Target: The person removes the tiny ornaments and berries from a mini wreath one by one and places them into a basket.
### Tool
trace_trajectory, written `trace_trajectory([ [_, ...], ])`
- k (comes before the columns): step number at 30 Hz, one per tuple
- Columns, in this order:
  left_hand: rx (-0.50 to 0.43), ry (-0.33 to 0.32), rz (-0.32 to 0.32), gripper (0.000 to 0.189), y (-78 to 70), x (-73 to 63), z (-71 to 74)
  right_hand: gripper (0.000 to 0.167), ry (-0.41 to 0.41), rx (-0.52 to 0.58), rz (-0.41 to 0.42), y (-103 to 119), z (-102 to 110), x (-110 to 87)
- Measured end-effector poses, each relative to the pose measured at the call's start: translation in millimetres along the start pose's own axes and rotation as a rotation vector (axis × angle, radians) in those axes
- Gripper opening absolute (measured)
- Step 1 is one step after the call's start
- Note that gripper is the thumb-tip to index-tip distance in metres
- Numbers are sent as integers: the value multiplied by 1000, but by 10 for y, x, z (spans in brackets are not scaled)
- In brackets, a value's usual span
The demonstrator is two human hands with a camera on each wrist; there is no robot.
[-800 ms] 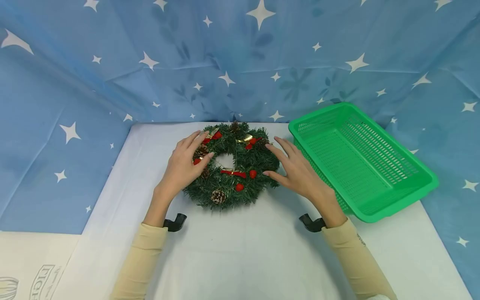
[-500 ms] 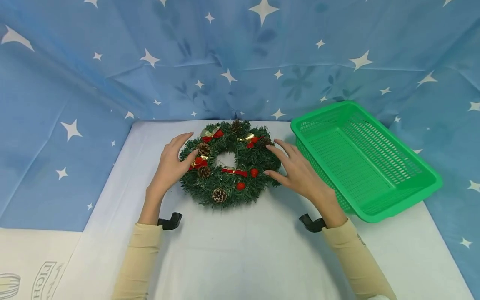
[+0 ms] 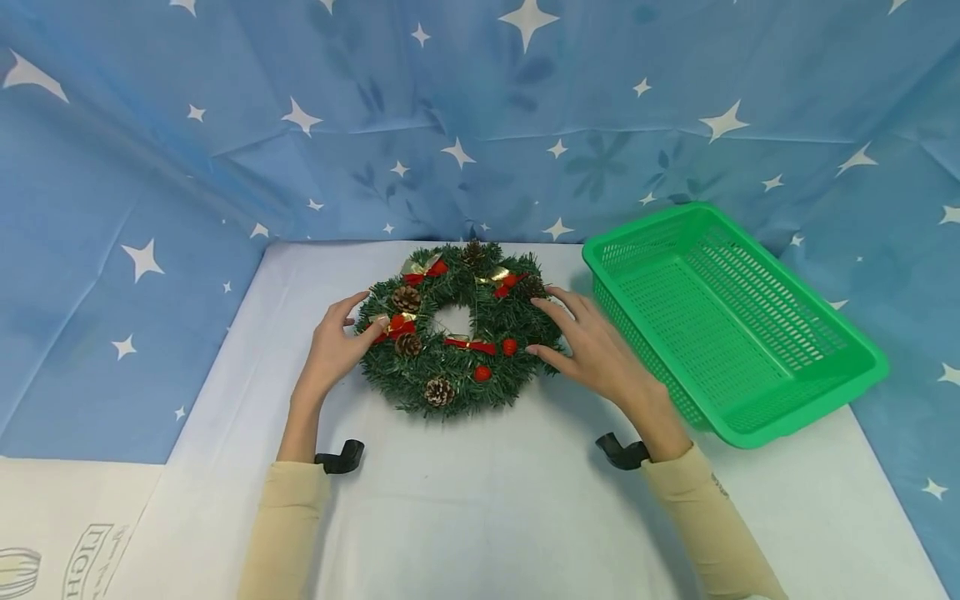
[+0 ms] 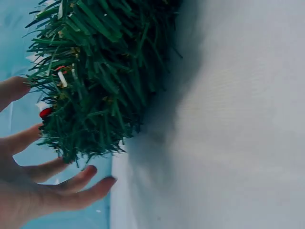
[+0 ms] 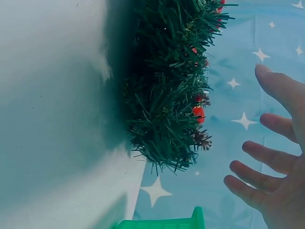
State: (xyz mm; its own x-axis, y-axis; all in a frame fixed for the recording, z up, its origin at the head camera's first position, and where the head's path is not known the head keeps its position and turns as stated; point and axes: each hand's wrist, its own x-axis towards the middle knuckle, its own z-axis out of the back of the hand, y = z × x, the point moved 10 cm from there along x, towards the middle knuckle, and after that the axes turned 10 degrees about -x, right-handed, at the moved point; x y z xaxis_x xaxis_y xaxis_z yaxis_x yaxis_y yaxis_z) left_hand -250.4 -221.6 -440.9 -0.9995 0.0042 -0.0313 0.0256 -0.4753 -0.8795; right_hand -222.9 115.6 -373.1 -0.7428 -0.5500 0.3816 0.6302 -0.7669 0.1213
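A green Christmas wreath (image 3: 450,375) lies on the white-covered table, dressed with pine cones (image 3: 438,392), red bows (image 3: 470,344) and red berries. My left hand (image 3: 330,348) is at its left edge, the thumb over a red bow and the fingers along the outer side. In the left wrist view, the left fingers (image 4: 86,198) are spread loosely right at the needle tips. My right hand (image 3: 600,354) hovers by the wreath's right edge with fingers apart. The right wrist view has that hand (image 5: 281,167) separated from the greenery, holding nothing.
A green plastic basket (image 3: 701,333) sits at the right, close beyond my right hand. Blue star-printed cloth (image 3: 480,125) hangs behind the table and along both sides. Black curved pieces (image 3: 341,457) stick out at both wrists.
My left hand has drawn back left from over the wreath, then dropped lower at its left edge, uncovering the bow and pine cones there. The right hand has stayed almost still.
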Motion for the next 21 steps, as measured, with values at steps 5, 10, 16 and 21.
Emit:
trace_trajectory([
  [5, -100, 40, 105, 75, 172, -17, -58, 67, -9, 19, -8, -31, -15, -9],
  [10, -201, 41, 149, 75, 298, -25, -94, 64, -15, 36, -24, -77, -55, 5],
  [16, -315, 39, 181, 75, 417, 10, -121, 62, -4, 90, -66, -166, -110, 46],
  [21, -368, 36, 193, 74, 451, 36, -124, 62, -7, 122, -83, -234, -138, 75],
])
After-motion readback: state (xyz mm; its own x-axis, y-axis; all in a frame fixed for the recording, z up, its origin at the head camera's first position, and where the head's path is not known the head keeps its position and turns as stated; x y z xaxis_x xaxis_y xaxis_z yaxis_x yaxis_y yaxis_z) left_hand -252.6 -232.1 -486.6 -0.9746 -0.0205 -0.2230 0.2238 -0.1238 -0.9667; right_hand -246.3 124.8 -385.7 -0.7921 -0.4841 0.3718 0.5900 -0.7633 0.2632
